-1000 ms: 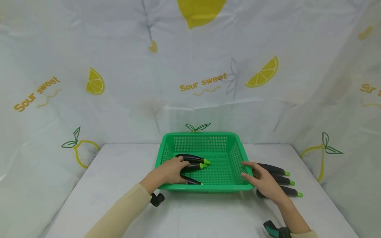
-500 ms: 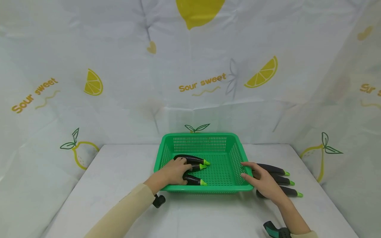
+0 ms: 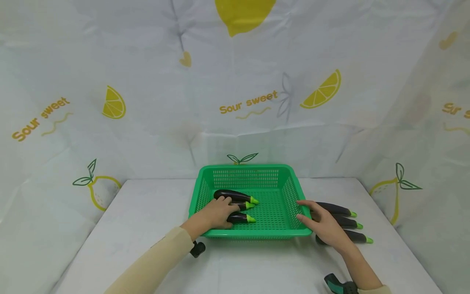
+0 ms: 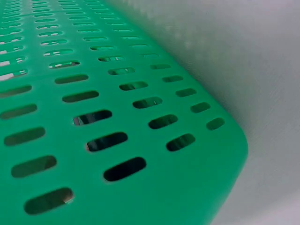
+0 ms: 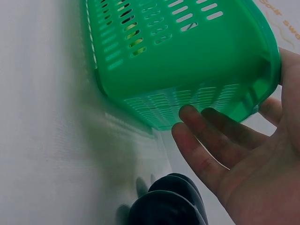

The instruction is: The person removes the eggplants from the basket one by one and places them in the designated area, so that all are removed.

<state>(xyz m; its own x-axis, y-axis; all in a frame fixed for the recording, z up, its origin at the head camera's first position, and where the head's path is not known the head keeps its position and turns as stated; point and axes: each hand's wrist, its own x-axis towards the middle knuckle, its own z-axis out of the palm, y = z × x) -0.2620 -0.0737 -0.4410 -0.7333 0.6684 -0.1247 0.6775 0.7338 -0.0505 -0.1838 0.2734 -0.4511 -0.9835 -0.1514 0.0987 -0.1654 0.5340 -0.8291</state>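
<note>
Three dark eggplants with green tips lie in the green basket, at its left half: a far one, a middle one and a near one. My left hand reaches over the basket's near left corner, its curled fingers gripping the near eggplant and touching the middle one; the grip is partly hidden. My right hand holds the basket's right rim. In the right wrist view, fingers of that hand spread along the outside of the basket.
Outside the basket, three more eggplants lie to its right on the white table, partly behind the right hand. Their dark rounded ends show in the right wrist view. A printed cloth hangs behind. The basket wall dominates the left wrist view.
My left hand has shifted slightly right inside the basket. The near eggplant has moved away from the front wall, closer to the middle one. My right hand stays at the rim.
</note>
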